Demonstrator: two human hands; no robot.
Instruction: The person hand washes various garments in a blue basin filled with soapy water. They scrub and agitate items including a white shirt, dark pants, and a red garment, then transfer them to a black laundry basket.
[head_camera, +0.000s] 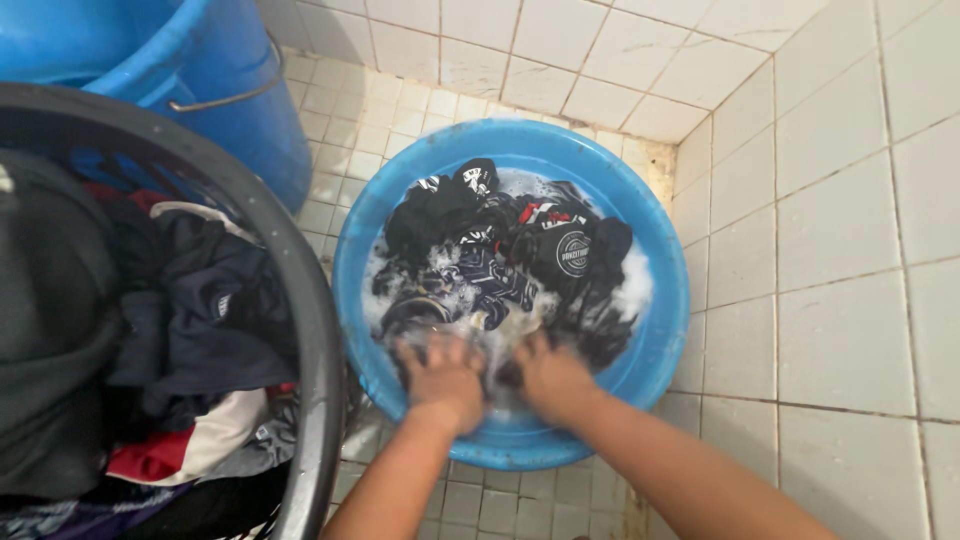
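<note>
- Both hands, left hand (445, 378) and right hand (548, 375), were clenched on dark wet clothes (500, 255) at the near edge of the blue basin (660, 300).
- Suds covered the soaking clothes; scrubbing looked under way.
- Left of the basin, a black basket (318, 330) held dry laundry (190, 330), seemingly unwashed.

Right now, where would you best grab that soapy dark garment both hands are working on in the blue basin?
Probably the bunched fold between the left hand and right hand, from the near rim of the blue basin: there the dark garment rises above the suds.
</note>
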